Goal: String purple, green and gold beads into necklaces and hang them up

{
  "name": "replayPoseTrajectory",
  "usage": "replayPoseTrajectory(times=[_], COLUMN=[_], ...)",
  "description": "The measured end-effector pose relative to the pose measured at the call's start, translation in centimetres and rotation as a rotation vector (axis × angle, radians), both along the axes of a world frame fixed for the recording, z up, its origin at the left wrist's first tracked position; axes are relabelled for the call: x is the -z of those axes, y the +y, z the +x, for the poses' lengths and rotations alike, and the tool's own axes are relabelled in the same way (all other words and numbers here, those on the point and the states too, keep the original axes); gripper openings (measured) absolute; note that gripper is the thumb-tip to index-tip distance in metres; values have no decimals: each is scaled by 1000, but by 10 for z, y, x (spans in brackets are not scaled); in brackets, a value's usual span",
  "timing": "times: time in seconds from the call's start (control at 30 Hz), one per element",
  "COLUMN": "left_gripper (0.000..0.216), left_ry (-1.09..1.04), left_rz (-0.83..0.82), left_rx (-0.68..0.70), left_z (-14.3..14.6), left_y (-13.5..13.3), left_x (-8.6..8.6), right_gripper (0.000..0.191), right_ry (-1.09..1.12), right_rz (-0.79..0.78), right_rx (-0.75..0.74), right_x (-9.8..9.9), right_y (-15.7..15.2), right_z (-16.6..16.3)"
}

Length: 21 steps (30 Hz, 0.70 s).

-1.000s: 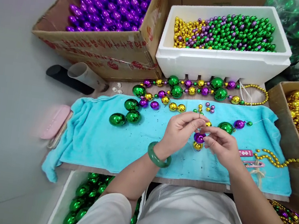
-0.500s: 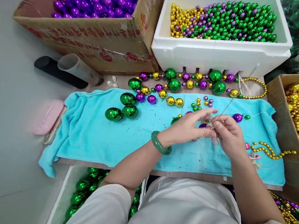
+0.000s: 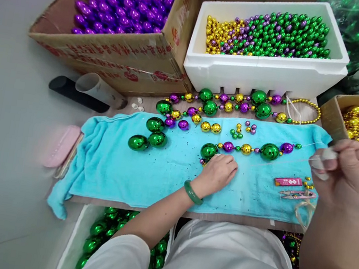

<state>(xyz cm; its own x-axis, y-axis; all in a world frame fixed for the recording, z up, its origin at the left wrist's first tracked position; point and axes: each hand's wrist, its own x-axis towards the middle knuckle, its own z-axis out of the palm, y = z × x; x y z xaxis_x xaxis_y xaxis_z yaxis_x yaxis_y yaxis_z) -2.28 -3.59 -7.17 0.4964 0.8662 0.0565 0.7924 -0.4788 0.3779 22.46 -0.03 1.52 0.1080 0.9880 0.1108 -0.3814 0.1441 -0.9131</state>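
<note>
Operator: What is nearest to me?

Inspector: Below the table edge, on your left, a white tub (image 3: 74,238) contains large green beads (image 3: 92,244).

Operator: My hands?

Inspector: Your left hand (image 3: 216,173) rests on the blue towel (image 3: 159,176), fingers curled under; the fingertips are hidden, so I cannot tell whether they grip anything. Your right hand (image 3: 350,178), blurred, is raised at the right, thumb and fingers pinching a thread (image 3: 283,162). Something white shows at its fingers.

Operator: And the work?

Inspector: Snips (image 3: 297,195) lie on the towel, a pink packet (image 3: 289,182) just beyond them. Past these, the bead string (image 3: 269,151) runs across the towel, its left end right by your left hand.

Operator: Farther off?

Inspector: Small loose beads on the towel, then a longer necklace (image 3: 258,97) along the far side. Behind it stand a foam box (image 3: 262,75) of mixed beads and a carton (image 3: 110,56) of purple ones.
</note>
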Motion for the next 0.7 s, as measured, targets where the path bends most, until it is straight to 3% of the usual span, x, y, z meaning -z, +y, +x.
replayPoseTrajectory(times=[0.13,0.23,0.43,0.57,0.7], left_gripper=[20,33,26,24,24], left_ry=[69,-23,-153,-35,132], left_rz=[47,38,92,-37,-146], left_rx=[54,121,-78,-108,-67], left_z=[-15,-24,-23,-9,7], left_y=[5,18,96,148,169], left_x=[2,-7,-24,-14,0], right_gripper=[13,11,19,17,17], right_ry=[9,-72,-198,-236,-258], right_rz=[26,-76,-299,-296,-304], right_rx=[82,37,-150,-219,-195], right_x=[3,15,40,49,52], right_y=[0,-4,-14,-18,-20], right_z=[19,18,-12,-26,-23])
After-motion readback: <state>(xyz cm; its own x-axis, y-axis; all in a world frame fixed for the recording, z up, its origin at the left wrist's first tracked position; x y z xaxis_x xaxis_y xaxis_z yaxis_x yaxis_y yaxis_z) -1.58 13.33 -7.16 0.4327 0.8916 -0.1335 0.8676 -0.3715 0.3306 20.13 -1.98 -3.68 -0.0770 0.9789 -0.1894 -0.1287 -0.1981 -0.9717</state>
